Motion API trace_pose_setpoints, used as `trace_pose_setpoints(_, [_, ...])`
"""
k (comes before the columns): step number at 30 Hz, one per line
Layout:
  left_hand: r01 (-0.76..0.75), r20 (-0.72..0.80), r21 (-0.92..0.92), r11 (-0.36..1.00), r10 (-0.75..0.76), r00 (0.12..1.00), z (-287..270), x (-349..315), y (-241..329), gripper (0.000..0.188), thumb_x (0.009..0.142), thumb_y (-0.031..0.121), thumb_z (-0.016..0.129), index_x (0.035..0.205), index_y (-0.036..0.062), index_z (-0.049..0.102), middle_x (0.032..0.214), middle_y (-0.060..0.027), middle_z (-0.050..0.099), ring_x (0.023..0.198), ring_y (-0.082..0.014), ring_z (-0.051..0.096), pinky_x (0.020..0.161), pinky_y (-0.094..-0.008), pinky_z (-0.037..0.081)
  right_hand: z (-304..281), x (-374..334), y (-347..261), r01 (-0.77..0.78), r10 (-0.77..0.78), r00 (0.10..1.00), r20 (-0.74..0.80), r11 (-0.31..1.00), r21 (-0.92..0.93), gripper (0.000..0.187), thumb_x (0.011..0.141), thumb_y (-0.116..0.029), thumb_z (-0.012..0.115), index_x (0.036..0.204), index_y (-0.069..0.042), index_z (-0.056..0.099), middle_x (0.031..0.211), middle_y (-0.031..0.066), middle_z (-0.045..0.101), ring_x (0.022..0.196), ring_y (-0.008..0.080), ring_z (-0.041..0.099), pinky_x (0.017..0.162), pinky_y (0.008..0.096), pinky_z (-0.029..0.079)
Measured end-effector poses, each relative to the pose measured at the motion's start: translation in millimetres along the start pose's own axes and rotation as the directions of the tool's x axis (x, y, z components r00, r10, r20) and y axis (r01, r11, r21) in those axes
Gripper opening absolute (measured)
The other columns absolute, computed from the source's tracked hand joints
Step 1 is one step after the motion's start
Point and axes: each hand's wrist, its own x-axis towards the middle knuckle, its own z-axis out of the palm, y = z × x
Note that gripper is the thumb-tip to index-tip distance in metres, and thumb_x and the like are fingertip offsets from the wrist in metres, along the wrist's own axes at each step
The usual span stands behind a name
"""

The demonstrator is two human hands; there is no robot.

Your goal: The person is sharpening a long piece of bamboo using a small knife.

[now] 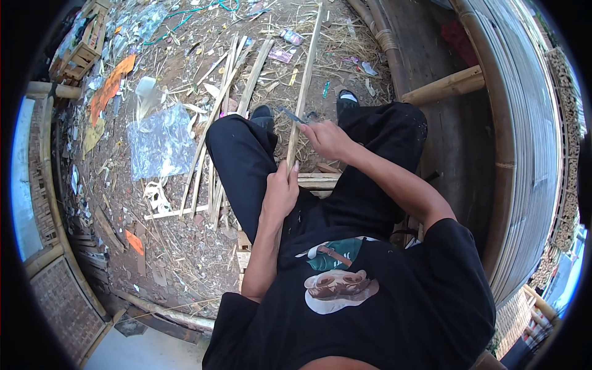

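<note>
A long, narrow bamboo strip (308, 68) runs from between my knees away toward the far ground. My left hand (282, 192) is closed around its near part, the thumb lying along it. A little farther up, my right hand (328, 140) grips a knife; its handle is hidden in my fingers. The grey knife blade (288, 115) lies across the strip, pointing to the left, and looks to be touching it. I sit with my knees apart, and both hands are between them.
More bamboo strips (213, 117) lie on the littered ground left of my legs. Beyond them are a clear plastic sheet (161, 143) and an orange scrap (112, 86). A wooden crate (85, 46) stands far left. Bamboo poles (447, 85) and a slatted wall (524, 154) border the right.
</note>
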Motion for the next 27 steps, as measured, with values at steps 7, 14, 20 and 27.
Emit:
trace_pose_setpoints(7, [0.036,0.020,0.035,0.999,-0.036,0.999,-0.9,5.1,-2.6,0.023,0.097,0.017,0.051,0.091,-0.0052,0.051,0.063,-0.0245,0.053,0.055,-0.0405,0.054,0.052,-0.0421,0.039,-24.2,13.7,0.4,-0.038,0.050,0.995,0.089,0.990,-0.136,0.060,0.098,-0.047,0.039,0.070,-0.001,0.065,0.070,0.0264,0.061,0.072,0.0467,0.061,0.070,0.0551,0.049])
trace_pose_setpoints(14, [0.011,0.019,0.034,0.999,-0.012,1.000,2.5,-0.2,0.8,0.021,0.097,0.015,0.051,0.089,-0.0045,0.049,0.063,-0.0284,0.055,0.065,-0.0470,0.057,0.054,-0.0490,0.041,-35.8,21.4,12.1,-0.082,0.083,0.997,-0.001,0.985,-0.151,0.060,0.099,-0.045,0.040,0.070,0.002,0.065,0.068,0.0272,0.061,0.071,0.0461,0.061,0.068,0.0544,0.049])
trace_pose_setpoints(20, [-0.021,0.008,0.020,1.000,0.021,1.000,4.5,4.9,-5.3,0.021,0.097,0.015,0.051,0.087,-0.0043,0.048,0.060,-0.0271,0.053,0.061,-0.0463,0.057,0.051,-0.0480,0.040,-28.2,18.4,10.4,-0.050,0.051,0.999,0.012,0.995,-0.083,0.063,0.099,-0.047,0.040,0.066,0.002,0.064,0.066,0.0261,0.060,0.071,0.0452,0.062,0.066,0.0528,0.049])
trace_pose_setpoints(27, [-0.019,0.006,0.020,1.000,0.019,1.000,4.8,1.3,-3.9,0.022,0.097,0.014,0.051,0.086,-0.0046,0.048,0.059,-0.0267,0.052,0.060,-0.0455,0.056,0.050,-0.0474,0.039,-16.6,11.5,11.7,0.073,-0.075,0.997,-0.034,0.996,-0.054,0.071,0.099,-0.052,0.035,0.063,0.002,0.063,0.067,0.0256,0.061,0.069,0.0458,0.062,0.063,0.0518,0.050])
